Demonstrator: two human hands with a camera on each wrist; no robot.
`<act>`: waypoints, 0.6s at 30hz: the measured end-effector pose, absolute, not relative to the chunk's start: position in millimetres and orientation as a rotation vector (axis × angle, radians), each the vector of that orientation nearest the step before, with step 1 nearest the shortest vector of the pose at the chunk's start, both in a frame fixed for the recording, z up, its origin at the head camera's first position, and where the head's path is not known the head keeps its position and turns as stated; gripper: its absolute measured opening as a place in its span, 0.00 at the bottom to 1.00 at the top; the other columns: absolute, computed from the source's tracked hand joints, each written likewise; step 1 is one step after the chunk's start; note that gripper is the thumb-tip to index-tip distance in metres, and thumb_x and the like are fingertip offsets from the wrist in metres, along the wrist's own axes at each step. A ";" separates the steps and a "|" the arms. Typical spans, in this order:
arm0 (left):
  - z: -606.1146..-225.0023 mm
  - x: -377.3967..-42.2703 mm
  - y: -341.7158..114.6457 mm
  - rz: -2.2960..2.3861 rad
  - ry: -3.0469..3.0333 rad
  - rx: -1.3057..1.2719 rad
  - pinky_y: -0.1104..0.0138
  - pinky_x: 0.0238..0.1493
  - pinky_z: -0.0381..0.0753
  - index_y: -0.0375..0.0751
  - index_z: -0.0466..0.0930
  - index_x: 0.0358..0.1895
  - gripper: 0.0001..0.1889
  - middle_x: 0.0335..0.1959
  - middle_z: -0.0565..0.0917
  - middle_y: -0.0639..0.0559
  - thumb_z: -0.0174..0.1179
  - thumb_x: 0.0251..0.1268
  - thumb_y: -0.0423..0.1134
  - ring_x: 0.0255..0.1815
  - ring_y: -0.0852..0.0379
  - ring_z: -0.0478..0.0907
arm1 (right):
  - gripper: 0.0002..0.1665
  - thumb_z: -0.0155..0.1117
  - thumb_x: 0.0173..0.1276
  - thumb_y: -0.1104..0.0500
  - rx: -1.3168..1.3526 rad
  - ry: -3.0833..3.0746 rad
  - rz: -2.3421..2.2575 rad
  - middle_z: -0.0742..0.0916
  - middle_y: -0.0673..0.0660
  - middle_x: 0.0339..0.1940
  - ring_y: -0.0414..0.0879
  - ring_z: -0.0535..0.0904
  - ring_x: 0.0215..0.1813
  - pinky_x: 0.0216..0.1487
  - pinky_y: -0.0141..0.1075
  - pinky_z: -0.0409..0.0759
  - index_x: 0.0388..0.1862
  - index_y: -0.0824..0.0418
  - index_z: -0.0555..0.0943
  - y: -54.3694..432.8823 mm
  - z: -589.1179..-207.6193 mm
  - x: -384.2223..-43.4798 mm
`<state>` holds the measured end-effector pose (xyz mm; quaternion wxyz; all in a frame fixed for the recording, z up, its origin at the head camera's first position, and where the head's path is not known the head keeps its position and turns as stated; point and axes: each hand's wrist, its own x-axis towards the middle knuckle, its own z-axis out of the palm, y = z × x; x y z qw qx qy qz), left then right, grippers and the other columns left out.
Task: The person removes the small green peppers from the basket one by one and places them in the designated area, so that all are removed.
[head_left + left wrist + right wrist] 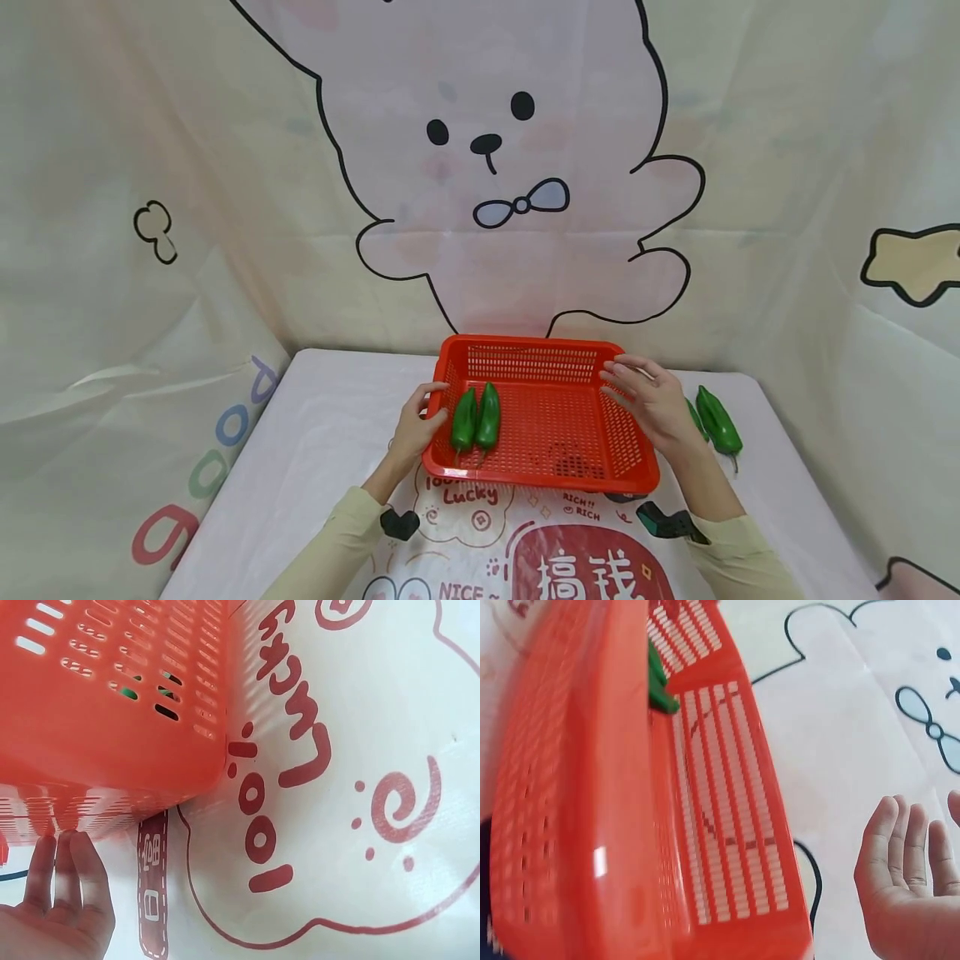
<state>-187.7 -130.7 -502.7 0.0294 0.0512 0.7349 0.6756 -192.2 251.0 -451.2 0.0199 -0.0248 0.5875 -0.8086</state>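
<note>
Nearest, we are noting red lettering (471, 497) between the wrists. The left hand (414, 425) is touching the red basket (540, 417) with straight fingers; the right hand (658, 408) is hovering beside its opposite side, fingers extended. Two green peppers (488, 417) are lying in the basket, just right of the left hand; two more peppers (717, 421) are lying right of the right hand. Beyond both hands, an animal-print backdrop (525, 258) is hanging.

Two green peppers (488, 417) in red basket (543, 417)
</note>
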 end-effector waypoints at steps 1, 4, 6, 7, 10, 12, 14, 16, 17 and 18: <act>-503.2 -187.9 -130.8 2.080 2.275 0.155 0.44 0.42 0.85 0.31 0.71 0.67 0.23 0.54 0.74 0.24 0.55 0.70 0.24 0.49 0.26 0.78 | 0.17 0.62 0.76 0.61 -0.075 1.818 -2.506 0.86 0.58 0.52 0.49 0.84 0.54 0.57 0.43 0.81 0.59 0.66 0.76 245.8 -450.2 -193.5; -514.7 -193.0 -131.5 2.081 2.292 0.152 0.43 0.41 0.85 0.31 0.71 0.66 0.23 0.53 0.74 0.24 0.56 0.69 0.23 0.49 0.25 0.78 | 0.23 0.63 0.76 0.61 -0.073 1.815 -2.484 0.85 0.59 0.52 0.51 0.84 0.55 0.57 0.43 0.81 0.63 0.72 0.72 231.3 -448.3 -197.6; -524.6 -197.2 -132.1 2.089 2.300 0.144 0.44 0.40 0.85 0.32 0.72 0.66 0.23 0.53 0.74 0.25 0.56 0.69 0.23 0.48 0.25 0.78 | 0.26 0.63 0.75 0.60 -0.081 1.820 -2.464 0.84 0.60 0.53 0.53 0.83 0.57 0.57 0.43 0.81 0.64 0.74 0.70 222.1 -447.1 -200.8; -529.3 -199.2 -132.4 2.094 2.308 0.142 0.44 0.39 0.86 0.33 0.72 0.65 0.23 0.52 0.74 0.26 0.57 0.68 0.23 0.48 0.25 0.79 | 0.27 0.64 0.75 0.60 -0.088 1.820 -2.454 0.84 0.61 0.53 0.54 0.82 0.57 0.57 0.43 0.81 0.65 0.75 0.69 217.6 -446.5 -202.5; -539.4 -203.5 -133.1 2.100 2.334 0.118 0.48 0.38 0.87 0.37 0.75 0.64 0.22 0.52 0.76 0.30 0.59 0.67 0.24 0.46 0.30 0.81 | 0.25 0.64 0.75 0.61 -0.114 1.806 -2.446 0.83 0.64 0.54 0.55 0.82 0.57 0.57 0.45 0.81 0.63 0.74 0.71 205.2 -444.9 -207.9; -541.7 -204.2 -133.5 2.095 2.357 0.109 0.51 0.37 0.88 0.37 0.76 0.63 0.21 0.52 0.76 0.33 0.60 0.67 0.25 0.45 0.36 0.82 | 0.23 0.65 0.74 0.62 -0.128 1.795 -2.449 0.83 0.65 0.54 0.54 0.83 0.56 0.57 0.46 0.81 0.61 0.73 0.72 198.0 -443.8 -211.1; -542.9 -204.2 -133.7 2.093 2.372 0.102 0.52 0.37 0.88 0.38 0.77 0.61 0.20 0.51 0.76 0.35 0.61 0.66 0.26 0.43 0.40 0.82 | 0.22 0.65 0.74 0.63 -0.148 1.795 -2.449 0.83 0.66 0.54 0.55 0.83 0.55 0.57 0.46 0.81 0.60 0.74 0.73 191.9 -443.0 -213.7; -542.8 -203.7 -133.6 2.092 2.381 0.095 0.53 0.36 0.88 0.38 0.78 0.60 0.20 0.50 0.77 0.36 0.62 0.65 0.27 0.42 0.43 0.82 | 0.23 0.64 0.74 0.63 -0.165 1.805 -2.438 0.83 0.67 0.54 0.55 0.83 0.55 0.57 0.47 0.81 0.61 0.75 0.72 186.5 -442.1 -215.8; -542.4 -203.4 -133.5 2.092 2.386 0.095 0.53 0.36 0.88 0.38 0.78 0.60 0.19 0.50 0.77 0.37 0.62 0.65 0.27 0.42 0.44 0.82 | 0.25 0.64 0.75 0.63 -0.178 1.813 -2.426 0.83 0.66 0.54 0.55 0.83 0.55 0.57 0.46 0.81 0.63 0.76 0.71 184.2 -441.7 -216.8; -542.5 -203.4 -133.6 2.092 2.388 0.096 0.52 0.36 0.88 0.38 0.78 0.59 0.19 0.50 0.77 0.37 0.62 0.65 0.27 0.41 0.44 0.82 | 0.25 0.64 0.75 0.63 -0.186 1.822 -2.415 0.83 0.66 0.55 0.54 0.83 0.55 0.57 0.46 0.81 0.63 0.76 0.71 181.8 -441.2 -218.1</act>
